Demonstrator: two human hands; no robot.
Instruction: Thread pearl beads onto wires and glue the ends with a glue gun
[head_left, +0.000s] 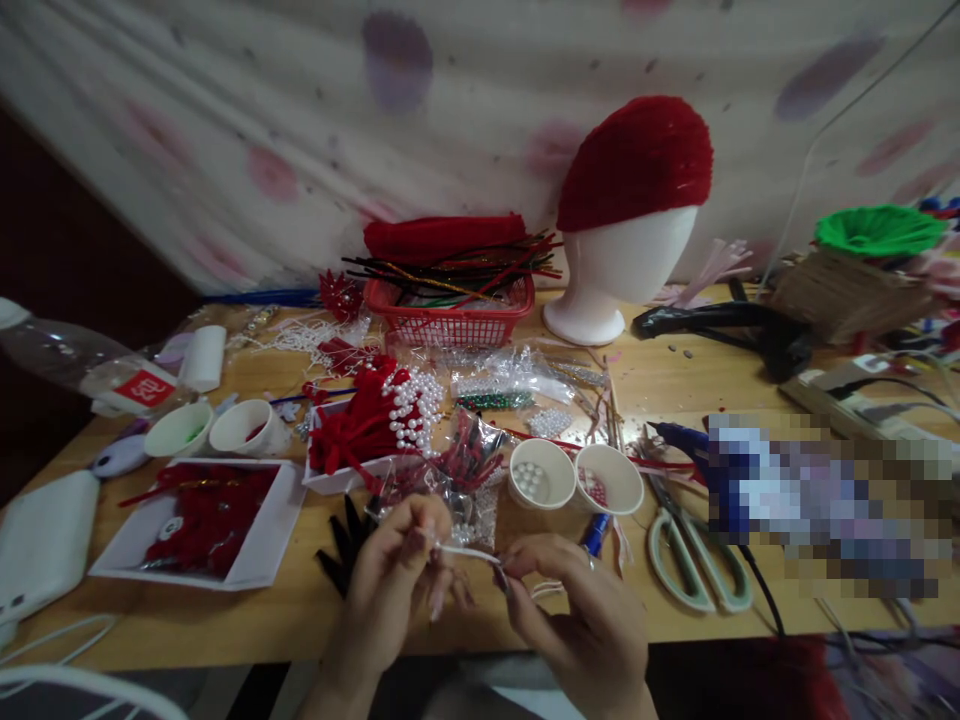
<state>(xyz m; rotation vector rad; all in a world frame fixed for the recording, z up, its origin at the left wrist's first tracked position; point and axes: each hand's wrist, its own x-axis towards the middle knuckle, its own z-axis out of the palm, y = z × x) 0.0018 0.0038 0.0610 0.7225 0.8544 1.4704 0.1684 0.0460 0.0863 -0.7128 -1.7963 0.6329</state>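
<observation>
My left hand point(394, 580) and my right hand point(577, 610) are close together at the near edge of the wooden table point(300, 610). Between their fingertips they pinch a thin white pipe cleaner point(469, 551), each hand on one end. Just beyond the hands lie clear plastic bags of beads point(465, 480) and two white paper cups point(574, 475), one with white pearls in it. A blue pen point(596, 533) pokes out behind my right hand.
A white tray of red pieces point(199, 520) sits at the left, another with red trim and pearl strings point(375, 420) behind. Green scissors point(694, 560) lie right. A red basket of pipe cleaners point(450, 300) and a foam head with red hat point(630, 210) stand at the back.
</observation>
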